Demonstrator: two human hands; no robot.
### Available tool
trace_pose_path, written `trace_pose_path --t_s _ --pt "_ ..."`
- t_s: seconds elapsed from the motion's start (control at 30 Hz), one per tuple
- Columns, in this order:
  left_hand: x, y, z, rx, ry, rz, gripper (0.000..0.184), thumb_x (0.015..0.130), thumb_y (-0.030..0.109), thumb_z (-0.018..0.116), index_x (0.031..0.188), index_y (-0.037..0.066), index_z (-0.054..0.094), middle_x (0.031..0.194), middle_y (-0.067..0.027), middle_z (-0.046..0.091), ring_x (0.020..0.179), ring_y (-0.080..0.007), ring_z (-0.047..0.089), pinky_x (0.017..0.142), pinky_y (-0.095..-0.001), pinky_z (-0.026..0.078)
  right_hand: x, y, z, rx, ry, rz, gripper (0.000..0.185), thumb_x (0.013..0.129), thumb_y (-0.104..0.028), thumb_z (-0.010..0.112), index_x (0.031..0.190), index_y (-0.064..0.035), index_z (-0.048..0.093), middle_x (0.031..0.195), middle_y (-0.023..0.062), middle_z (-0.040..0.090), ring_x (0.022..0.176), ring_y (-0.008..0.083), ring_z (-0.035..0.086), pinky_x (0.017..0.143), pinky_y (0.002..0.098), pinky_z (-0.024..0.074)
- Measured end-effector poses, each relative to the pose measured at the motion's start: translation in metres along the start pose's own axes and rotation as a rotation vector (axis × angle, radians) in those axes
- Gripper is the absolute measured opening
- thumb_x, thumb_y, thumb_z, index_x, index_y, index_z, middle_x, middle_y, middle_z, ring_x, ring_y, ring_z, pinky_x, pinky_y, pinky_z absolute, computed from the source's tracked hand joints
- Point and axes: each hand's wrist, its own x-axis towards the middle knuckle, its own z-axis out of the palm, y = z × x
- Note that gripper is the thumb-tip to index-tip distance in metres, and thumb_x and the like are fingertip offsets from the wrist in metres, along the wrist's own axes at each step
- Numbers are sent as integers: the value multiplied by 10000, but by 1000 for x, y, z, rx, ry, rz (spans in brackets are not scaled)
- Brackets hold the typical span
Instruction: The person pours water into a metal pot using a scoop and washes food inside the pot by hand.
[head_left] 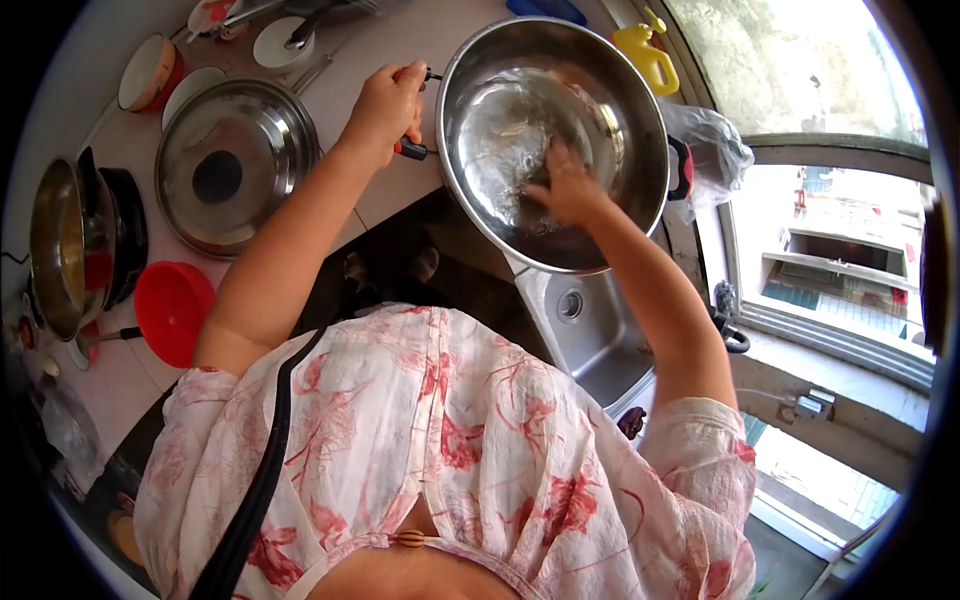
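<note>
A large stainless steel pot stands near the sink, its shiny inside facing me. It has black and red handles on both sides. My left hand is closed around the handle on the pot's left. Inside the pot, my right hand reaches down with its fingers apart, slightly blurred by motion. Clear water seems to splash over the pot's bottom around the fingertips. Nothing shows in the right hand.
A steel sink lies just below the pot. On the left counter are a round steel lid, a red plastic bowl, a steel pan and several bowls. A yellow jug stands by the window.
</note>
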Motion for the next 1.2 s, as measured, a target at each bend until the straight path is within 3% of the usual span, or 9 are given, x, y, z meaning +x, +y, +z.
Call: trace_pose_path --t_s 0.2,0.27,0.33,0.43,0.6,0.7,0.87,1.0,1.2 --pt "-2 -2 1 -18 28 -39 283 881 306 459 821 30 444 505 13 357 382 -71 316 378 -236 314 11 -17 0 35 98 113 882 771 -623 394 1322 43 221 1422 198 74 1323 302 78 1056 395 133" --pt "-3 -3 2 -18 29 -20 282 881 305 458 821 30 442 503 14 355 380 -72 315 378 -239 315 -7 -35 -1 33 -87 -229 863 782 -605 391 1321 47 221 1418 209 77 1322 309 84 1058 379 134" --pt "-1 -2 3 -23 26 5 282 882 304 457 820 30 440 502 14 353 379 -73 315 378 -241 316 -20 -46 -2 10 -88 -276 834 795 -571 401 1328 39 204 1422 198 71 1323 300 88 1060 398 120" --pt "-2 0 3 10 24 -20 281 883 303 456 818 30 441 501 13 352 378 -74 315 379 -242 320 10 -5 10 97 111 -128 816 804 -568 392 1357 -14 161 1437 136 86 1328 269 88 1055 436 107" --pt "-1 1 3 0 12 -26 283 879 302 466 820 26 442 502 11 353 379 -73 317 382 -242 321 26 -5 5 3 205 20 861 783 -608 392 1358 -12 156 1437 148 68 1328 275 81 1053 440 100" --pt "-2 -3 4 -18 46 10 283 879 301 468 820 26 442 504 10 356 379 -73 318 380 -241 317 4 -38 -8 -35 -42 -216 826 795 -571 393 1360 -17 156 1443 123 57 1331 260 78 1050 438 122" --pt "-1 -3 2 0 15 -2 279 880 298 465 821 26 448 510 10 366 378 -72 321 380 -240 322 8 -20 -1 29 35 -284 787 807 -543 397 1343 -2 202 1440 130 73 1328 258 91 1053 429 114" --pt "3 -3 1 -4 12 1 281 875 268 469 806 -4 458 524 -19 403 367 -101 345 360 -263 351 46 -16 7 42 304 15 806 804 -570 387 1340 3 202 1433 156 74 1324 303 72 1046 435 144" --pt "2 -5 1 -26 36 0 274 875 270 469 808 4 457 525 -18 400 375 -99 342 365 -261 354 -2 -61 -7 222 -7 -262 727 809 -569 383 1358 -119 223 1424 188 73 1318 336 76 1033 492 139"
